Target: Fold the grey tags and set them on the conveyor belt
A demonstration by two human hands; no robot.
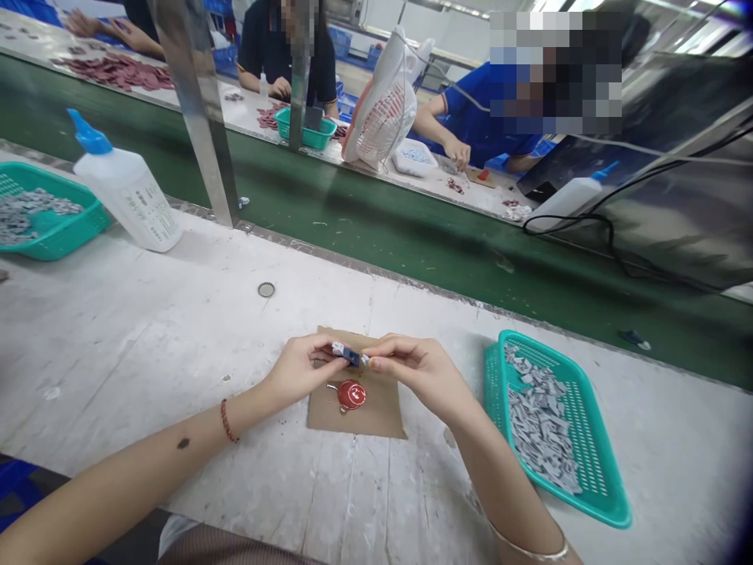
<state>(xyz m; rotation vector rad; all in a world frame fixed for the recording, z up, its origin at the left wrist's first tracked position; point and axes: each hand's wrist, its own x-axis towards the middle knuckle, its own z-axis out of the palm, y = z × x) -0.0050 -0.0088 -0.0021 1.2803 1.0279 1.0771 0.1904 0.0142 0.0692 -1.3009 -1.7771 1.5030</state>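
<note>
Between the fingertips of my left hand is a small dark blue block with an opening in its end. A small whitish piece shows at those same fingertips; I cannot tell whether it is joined to the block. My right hand pinches a tiny white piece close to the block's open end. Below both hands a red round cap-like thing with a glossy white squiggle on top lies on a brown cardboard sheet. A thin light stick pokes out at its left.
At right stands a green basket of small grey pieces; another green basket is at far left beside a white bottle with a blue cap. A bottle cap lies on the table. Beyond the green belt, several people work.
</note>
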